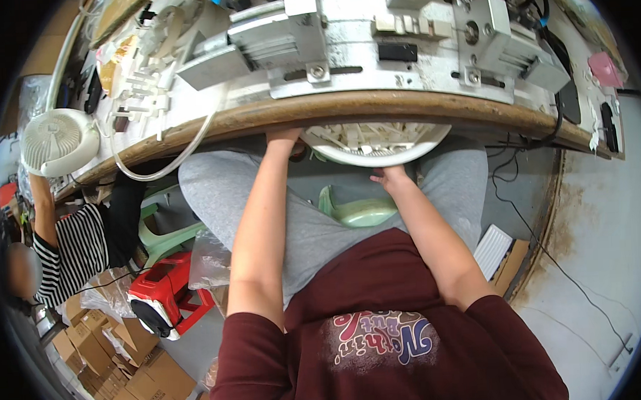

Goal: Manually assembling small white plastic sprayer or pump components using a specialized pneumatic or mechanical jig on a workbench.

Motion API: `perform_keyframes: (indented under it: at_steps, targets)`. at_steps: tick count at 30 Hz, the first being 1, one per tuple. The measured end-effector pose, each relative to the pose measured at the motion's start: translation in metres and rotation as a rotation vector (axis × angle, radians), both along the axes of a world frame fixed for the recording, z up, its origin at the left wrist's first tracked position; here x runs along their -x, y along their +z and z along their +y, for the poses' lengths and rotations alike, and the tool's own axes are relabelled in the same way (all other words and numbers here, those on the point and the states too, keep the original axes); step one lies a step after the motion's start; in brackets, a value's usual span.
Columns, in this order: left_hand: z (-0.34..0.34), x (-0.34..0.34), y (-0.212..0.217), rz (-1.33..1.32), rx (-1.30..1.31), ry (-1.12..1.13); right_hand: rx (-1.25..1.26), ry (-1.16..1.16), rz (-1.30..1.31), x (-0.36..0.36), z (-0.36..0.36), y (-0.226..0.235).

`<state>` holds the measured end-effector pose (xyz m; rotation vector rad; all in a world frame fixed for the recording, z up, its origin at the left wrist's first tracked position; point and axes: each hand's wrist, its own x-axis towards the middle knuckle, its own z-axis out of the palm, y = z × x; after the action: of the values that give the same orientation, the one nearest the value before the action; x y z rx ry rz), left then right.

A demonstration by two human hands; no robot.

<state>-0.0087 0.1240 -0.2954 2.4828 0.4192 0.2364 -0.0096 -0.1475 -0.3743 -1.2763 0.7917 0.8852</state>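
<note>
A white basin (386, 158) of small white plastic parts (364, 137) is partly under the workbench's front edge, above my lap. My right hand (389, 177) is beneath its near rim and holds it from below, with some fingertips showing to the left. At the basin's left side is my left hand (283, 136). The bench edge hides its fingers, so I cannot see whether it grips the rim.
On the wooden-edged workbench (238, 121) stand metal fixtures (278, 37), a clear hose (190, 152) and a white fan (60, 142). A person in a striped top (79, 243) sits at the left. Green stool (357, 211), red-black machine (167, 296), cardboard boxes (153, 382) and a floor cable (544, 244) surround me.
</note>
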Motion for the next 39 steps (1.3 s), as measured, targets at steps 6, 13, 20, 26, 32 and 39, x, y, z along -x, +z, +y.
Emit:
perform_keyframes:
  at_steps: [6,13,20,26,32,39]
  targets:
    - [0.005,0.011,-0.005,0.163,-0.049,0.096,-0.356,-0.242,0.126,-0.014,-0.003,-0.002]
    - [-0.019,0.023,0.061,0.463,0.219,0.256,-0.271,-0.328,0.191,-0.013,-0.034,-0.003]
    - [-0.026,0.037,0.043,0.390,-0.268,0.219,-0.381,0.168,-0.244,0.001,-0.038,0.027]
    - [-0.034,0.043,0.038,0.452,-0.242,0.284,0.251,1.762,-0.970,0.026,-0.073,0.145]
    - [-0.053,0.054,0.070,0.617,-0.158,0.258,0.445,1.394,-1.717,0.021,-0.051,0.236]
    - [-0.061,0.065,0.045,0.629,-0.394,0.215,0.248,1.743,-1.630,0.018,-0.061,0.180]
